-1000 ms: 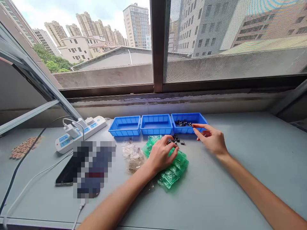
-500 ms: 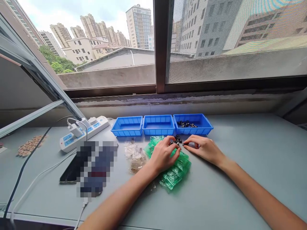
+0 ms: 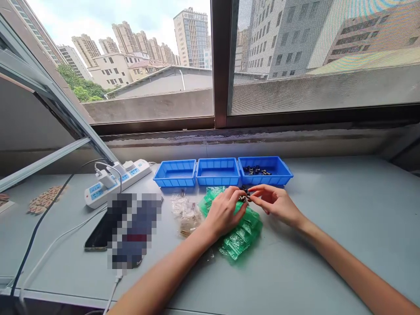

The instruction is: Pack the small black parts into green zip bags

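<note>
Small dark pieces (image 3: 243, 189), some with metallic parts, lie just in front of my fingers, partly hidden by them. My left hand (image 3: 226, 208) rests over a heap of green plastic zip bags (image 3: 241, 238), its fingers curled and closed toward the pieces; what they hold is hidden. From the right, my right hand (image 3: 278, 205) meets it, thumb and forefinger pinched on a small dark piece close to the left fingertips. Clear plastic bags (image 3: 185, 212) with small brownish contents lie left of the green ones.
Three blue bins stand behind: the left bin (image 3: 174, 181), the middle bin (image 3: 218, 180) and the right bin (image 3: 269, 180), which contains black and brass-coloured pieces (image 3: 257, 170). A power strip (image 3: 95, 199), two phones (image 3: 95, 240) and cables occupy the left. A window frame (image 3: 220, 65) rises behind.
My right hand has moved slightly left, bringing its fingertips up to those of my left hand. My left hand stays nearly in place. The view has shifted slightly.
</note>
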`<act>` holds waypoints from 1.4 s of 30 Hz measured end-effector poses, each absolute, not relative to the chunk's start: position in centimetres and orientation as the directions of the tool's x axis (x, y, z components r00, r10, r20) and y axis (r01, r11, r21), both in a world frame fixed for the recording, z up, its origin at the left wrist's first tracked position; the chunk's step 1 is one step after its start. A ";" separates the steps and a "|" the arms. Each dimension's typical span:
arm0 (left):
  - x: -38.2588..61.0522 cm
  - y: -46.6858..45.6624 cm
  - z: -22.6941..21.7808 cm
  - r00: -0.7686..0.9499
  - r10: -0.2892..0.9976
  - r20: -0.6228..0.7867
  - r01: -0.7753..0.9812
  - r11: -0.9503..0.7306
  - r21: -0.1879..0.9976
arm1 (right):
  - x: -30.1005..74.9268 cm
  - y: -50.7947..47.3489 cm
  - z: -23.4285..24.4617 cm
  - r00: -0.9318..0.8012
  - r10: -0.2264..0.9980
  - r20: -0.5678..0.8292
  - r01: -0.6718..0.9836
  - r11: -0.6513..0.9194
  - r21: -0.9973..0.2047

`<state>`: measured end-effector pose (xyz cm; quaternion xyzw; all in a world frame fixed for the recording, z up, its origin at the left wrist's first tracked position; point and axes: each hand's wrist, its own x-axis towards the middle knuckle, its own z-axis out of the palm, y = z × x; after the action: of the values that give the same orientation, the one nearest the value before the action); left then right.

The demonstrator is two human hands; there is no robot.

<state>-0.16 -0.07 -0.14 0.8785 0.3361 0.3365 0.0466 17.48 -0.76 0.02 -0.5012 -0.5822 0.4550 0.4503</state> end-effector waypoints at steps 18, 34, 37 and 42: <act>-0.2 0.1 -0.6 0.584 0.588 0.560 0.605 -0.775 0.182 | 16.9 -1.2 -0.4 -0.127 0.991 0.053 0.163 0.073 -0.984; -0.2 0.2 -0.1 0.536 0.608 0.585 0.547 -0.778 0.308 | 16.9 -0.6 0.8 0.012 0.999 -0.043 -0.010 -0.043 -0.999; -0.1 0.2 -0.1 0.552 0.616 0.562 0.543 -0.777 0.317 | 17.3 -0.3 0.8 0.087 0.996 -0.034 -0.005 -0.034 -0.999; -0.2 0.2 -0.1 0.558 0.639 0.529 0.552 -0.762 0.339 | 17.6 -0.1 0.8 0.133 0.991 -0.014 0.046 -0.020 -0.999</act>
<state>-0.22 0.18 -0.07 0.8799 0.3385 0.3266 0.0671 17.59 -0.13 0.77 -0.5481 -0.4729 0.4580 0.5159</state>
